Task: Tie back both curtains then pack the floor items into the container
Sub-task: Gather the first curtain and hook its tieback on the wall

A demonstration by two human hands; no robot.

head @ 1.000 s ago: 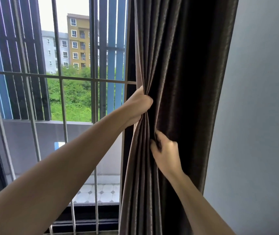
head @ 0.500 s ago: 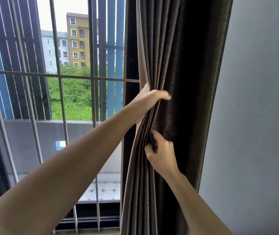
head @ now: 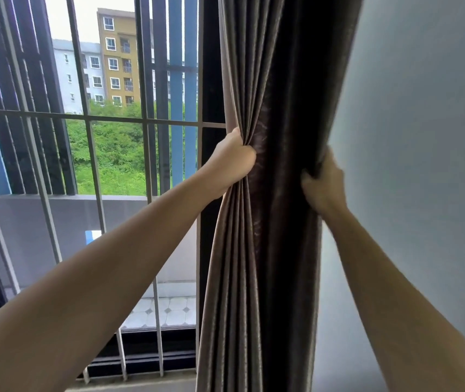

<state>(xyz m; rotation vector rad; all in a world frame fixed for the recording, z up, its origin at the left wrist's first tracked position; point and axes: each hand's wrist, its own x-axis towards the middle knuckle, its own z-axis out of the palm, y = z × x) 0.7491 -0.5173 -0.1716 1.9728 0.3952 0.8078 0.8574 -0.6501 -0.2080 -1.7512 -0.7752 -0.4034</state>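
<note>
- Grip: left hand (head: 232, 162) clenches curtain (head: 276, 250) at window-side edge; right hand (head: 323, 183) clutches wall-side edge.
- Location: curtain hangs bunched between window bars (head: 89, 171) and wall (head: 423, 165).
- Advice: squeeze folds evenly together before tying.

Both bare arms reach forward and upward, almost straight. The left hand (head: 232, 161) is clenched in a fist on the window-side edge of the curtain (head: 282, 80). The right hand (head: 324, 183), slightly lower, curls its fingers round the wall-side edge, wrist bent.
</note>
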